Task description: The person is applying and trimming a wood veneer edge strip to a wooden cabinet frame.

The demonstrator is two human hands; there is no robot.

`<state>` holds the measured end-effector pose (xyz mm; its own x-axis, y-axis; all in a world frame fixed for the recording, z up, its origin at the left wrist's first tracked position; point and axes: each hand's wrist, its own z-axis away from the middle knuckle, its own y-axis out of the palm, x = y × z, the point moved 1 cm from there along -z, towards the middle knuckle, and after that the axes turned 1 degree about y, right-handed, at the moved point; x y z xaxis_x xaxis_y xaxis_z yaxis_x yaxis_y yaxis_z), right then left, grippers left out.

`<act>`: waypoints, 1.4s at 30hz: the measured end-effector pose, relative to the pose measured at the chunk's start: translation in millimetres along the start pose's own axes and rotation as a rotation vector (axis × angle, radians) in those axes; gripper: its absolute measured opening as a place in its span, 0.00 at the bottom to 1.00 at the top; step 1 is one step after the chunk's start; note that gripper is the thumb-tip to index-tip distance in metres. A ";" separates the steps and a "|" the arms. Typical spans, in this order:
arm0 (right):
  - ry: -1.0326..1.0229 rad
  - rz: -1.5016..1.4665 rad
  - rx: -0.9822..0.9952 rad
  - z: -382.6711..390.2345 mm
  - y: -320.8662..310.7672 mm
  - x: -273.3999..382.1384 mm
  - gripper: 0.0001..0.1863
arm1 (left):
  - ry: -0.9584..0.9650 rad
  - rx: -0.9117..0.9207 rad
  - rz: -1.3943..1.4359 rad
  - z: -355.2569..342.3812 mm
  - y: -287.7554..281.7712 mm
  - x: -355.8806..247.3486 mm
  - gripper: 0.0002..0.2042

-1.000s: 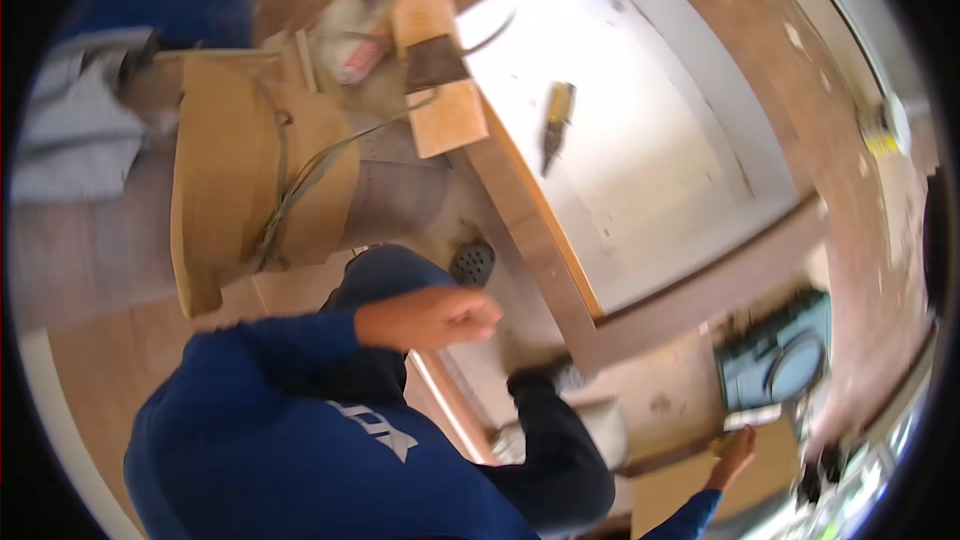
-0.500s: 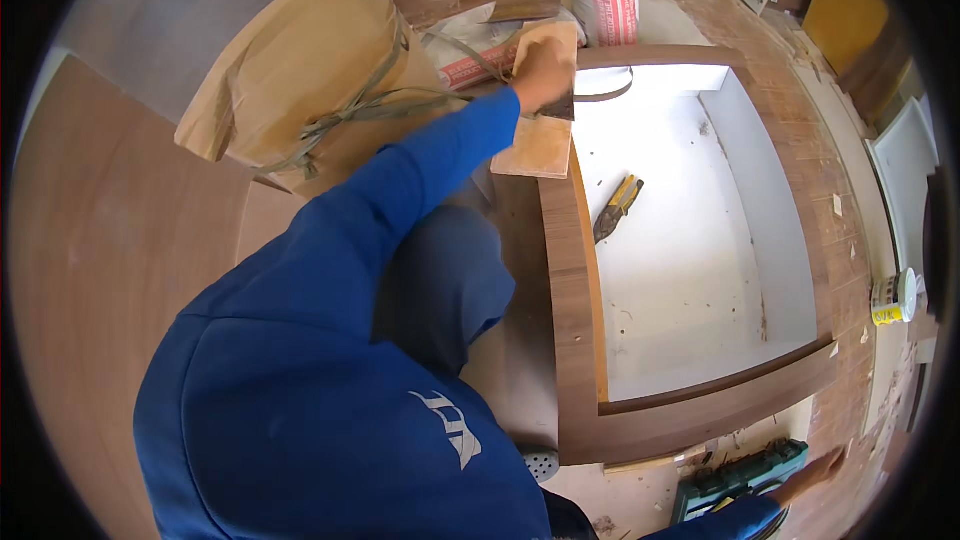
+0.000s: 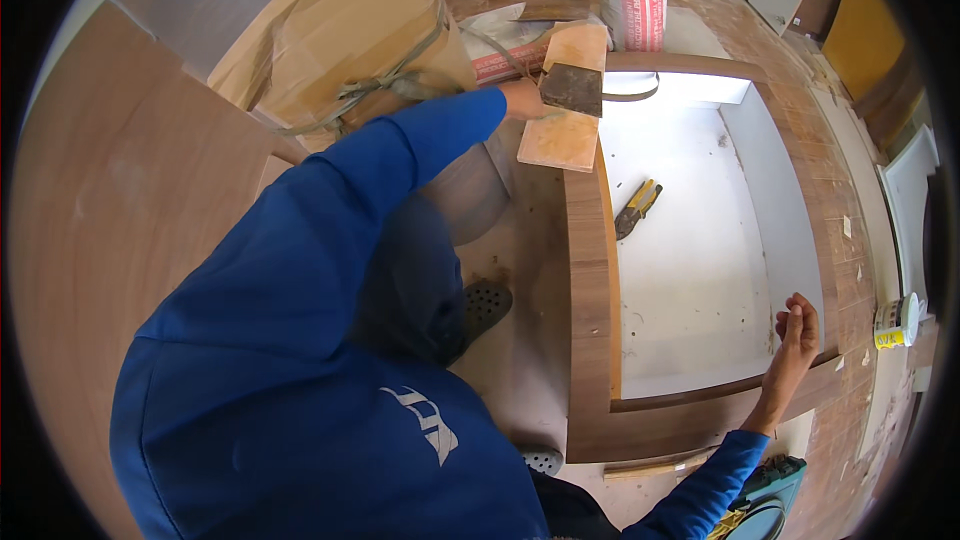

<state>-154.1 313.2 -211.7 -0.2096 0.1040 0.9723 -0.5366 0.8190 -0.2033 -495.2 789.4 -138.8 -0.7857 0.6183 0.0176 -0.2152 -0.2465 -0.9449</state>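
Observation:
At the far left corner of a brown wooden frame with a white inside (image 3: 690, 270), my left hand (image 3: 522, 100) grips the left edge of a dark flat piece (image 3: 572, 90). Its fingers are mostly hidden by that piece. Under the piece lies a light wooden board (image 3: 558, 143), which overlaps the frame's corner. My right hand (image 3: 797, 333) is raised above the near right corner of the frame, its fingers curled together and nothing visible in them. Yellow-handled snips (image 3: 638, 208) lie on the white surface inside the frame.
A large brown-paper-wrapped package (image 3: 330, 40) tied with strips stands at the left. Behind the frame is a red and white sack (image 3: 636, 0). A green tool case (image 3: 775, 488) sits near right, and a white tub (image 3: 895, 322) at the right. Debris litters the wooden floor.
My left hand has shifted from on top of the board to the dark piece's left edge, exposing more of that piece. My right hand has come up from beside the green case.

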 end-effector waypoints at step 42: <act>-0.018 -0.144 0.191 29.3 89.7 79.2 0.18 | -0.054 -0.117 1.573 43.9 54.0 -70.1 0.14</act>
<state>-242.8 378.3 -156.3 -0.1328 -0.0175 0.9910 -0.7067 0.7028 -0.0823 -477.3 700.0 -176.7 -0.1903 -0.2175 -0.9573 0.8454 -0.5320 -0.0472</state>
